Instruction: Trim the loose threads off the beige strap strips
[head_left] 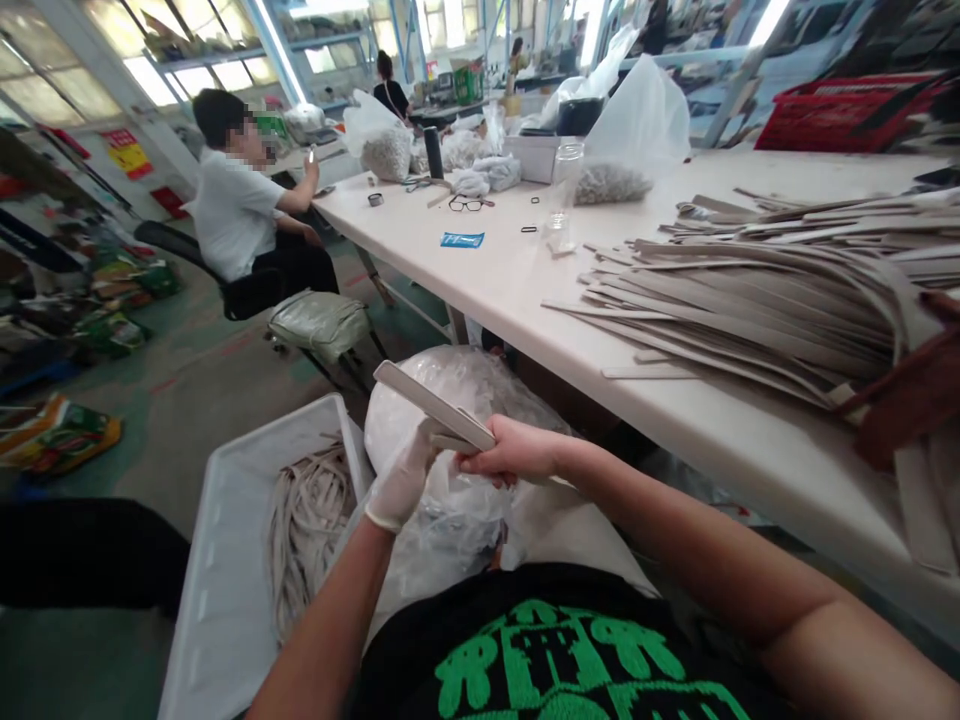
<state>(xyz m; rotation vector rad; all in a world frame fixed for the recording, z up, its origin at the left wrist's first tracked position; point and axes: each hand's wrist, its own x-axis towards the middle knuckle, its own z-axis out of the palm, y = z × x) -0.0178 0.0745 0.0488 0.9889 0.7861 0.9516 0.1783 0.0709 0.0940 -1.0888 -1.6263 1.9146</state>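
In front of my body, both hands grip one flat, light grey strip (431, 402) that slants up to the left. My left hand (405, 478), in a thin whitish glove, is closed round it from below, with its fingers partly hidden behind the strip. Bare, my right hand (506, 450) pinches the lower right end between thumb and fingers. Beneath the hands bulges clear plastic wrapping (457, 530). To the left, a white bin (225, 520) contains a tangle of similar strips (311, 520).
A long white table (517, 270) runs along the right, bearing a big pile of grey strips (750, 300). A clear jar (564, 185), glasses (466, 204), a blue packet (462, 240) and plastic bags (386, 145) lie farther back. A person (244, 200) sits at the left.
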